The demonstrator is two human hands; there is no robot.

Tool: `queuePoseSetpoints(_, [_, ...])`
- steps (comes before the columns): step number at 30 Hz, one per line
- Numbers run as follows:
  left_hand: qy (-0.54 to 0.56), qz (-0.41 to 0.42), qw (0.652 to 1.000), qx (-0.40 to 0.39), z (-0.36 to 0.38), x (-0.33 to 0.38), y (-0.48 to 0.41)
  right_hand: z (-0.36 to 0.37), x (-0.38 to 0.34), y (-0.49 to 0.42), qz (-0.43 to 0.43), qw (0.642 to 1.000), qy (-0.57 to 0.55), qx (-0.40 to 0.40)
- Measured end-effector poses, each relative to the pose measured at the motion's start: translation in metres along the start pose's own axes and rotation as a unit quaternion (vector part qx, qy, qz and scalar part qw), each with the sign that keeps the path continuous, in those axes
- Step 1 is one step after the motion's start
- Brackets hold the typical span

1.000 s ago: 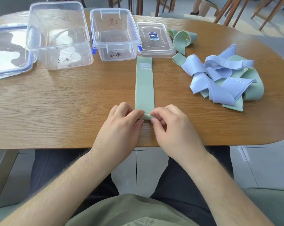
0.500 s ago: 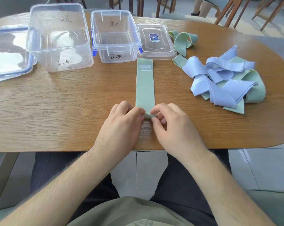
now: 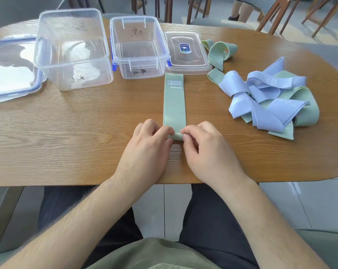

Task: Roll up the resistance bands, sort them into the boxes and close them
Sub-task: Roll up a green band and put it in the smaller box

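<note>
Table: wooden, with a rounded right end. The person sits at its near edge.

Far left: a large lid with a blue rim lies flat on the table, touching or just beside the large box.

Large box: clear plastic, upright, open at the top, with black handwriting on its walls.

Small box: clear plastic with blue clips at its sides. It stands upright and open just to the right of the large box, and is also marked in black.

Left hand: rests on the table near the front edge with its fingers curled. Thumb and forefinger pinch the left side of the rolled near end of the green band.

Green band: lies flat and straight on the table, running away from the person. Its near end is turned into a small tight roll between the two hands. Its far end carries a white printed label and reaches the near edge of the small lid; whether it touches cannot be told.

Small lid: clear, with a blue sticker at its middle, lying flat just to the right of the small box.

Right hand: fingers curled, fingertips pinching the right side of the same roll.

Looped band: green, loose, lying just to the right of the small lid.

Pile of bands: lilac and green bands, unrolled and tangled over one another, at the right of the table and well apart from the boxes.

Behind the table: chair legs on a tiled floor.
</note>
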State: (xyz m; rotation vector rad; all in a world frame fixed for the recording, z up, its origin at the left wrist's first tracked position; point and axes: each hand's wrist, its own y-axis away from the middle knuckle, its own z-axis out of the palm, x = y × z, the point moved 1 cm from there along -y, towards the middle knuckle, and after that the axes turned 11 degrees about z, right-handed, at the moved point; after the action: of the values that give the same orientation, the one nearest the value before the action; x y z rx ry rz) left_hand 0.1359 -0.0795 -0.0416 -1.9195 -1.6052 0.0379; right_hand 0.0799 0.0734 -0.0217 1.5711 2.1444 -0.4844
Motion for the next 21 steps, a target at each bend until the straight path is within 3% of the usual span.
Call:
queuePoseSetpoints(16, [0.117,-0.101,0.988,0.000,-0.006,0.009,0.004,0.000,0.001,0.011,0.023,0.993,-0.116,0.011])
queuePoseSetpoints(21, [0.064,-0.054,0.996,-0.009,-0.003,0.005,0.004,0.003,0.003,0.007,0.013,0.995,-0.094,0.014])
